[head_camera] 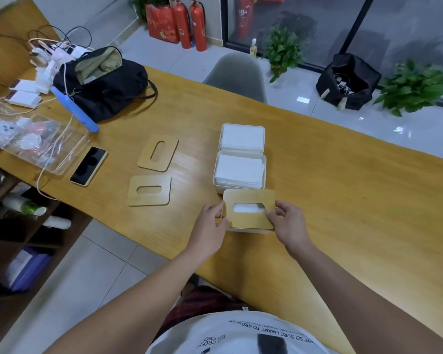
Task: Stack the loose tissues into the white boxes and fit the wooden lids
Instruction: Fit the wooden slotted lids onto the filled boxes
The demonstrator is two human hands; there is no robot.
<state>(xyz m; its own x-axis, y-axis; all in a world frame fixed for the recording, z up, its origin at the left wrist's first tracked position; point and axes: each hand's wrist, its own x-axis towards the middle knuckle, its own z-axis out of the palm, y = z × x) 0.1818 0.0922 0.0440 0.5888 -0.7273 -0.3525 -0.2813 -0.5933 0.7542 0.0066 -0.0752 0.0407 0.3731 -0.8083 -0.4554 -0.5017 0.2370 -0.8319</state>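
Holding the near lid (250,212) from both sides, head view: left hand (211,227) pinches its left edge, fingers (219,208) curled over the rim; right hand (290,223) pinches the right edge, thumb on top near the slot. The lid sits on the nearest white box (248,230), of which only a thin white strip shows under the lid's near edge. White tissue shows through the oval slot.

At 12 o'clock from that box, touching it, stands the middle white box (239,186), lidless, filled with a flat tissue stack (238,169). Further at 12 o'clock, touching the middle one, is the far white box (242,149), also lidless and holding tissues (242,136).

Two loose wooden lids lie flat on the table (343,200) at 9 to 10 o'clock from the hands, well apart from the boxes: front spare lid (150,200) and back spare lid (159,163), near each other, not touching.

Further at 9 o'clock: a phone (88,166) face up, a clear tray (49,159) with small items, and a blue stick (74,108). At 11 o'clock, a black bag (108,90), open. A grey chair (237,75) stands beyond the table's far edge.
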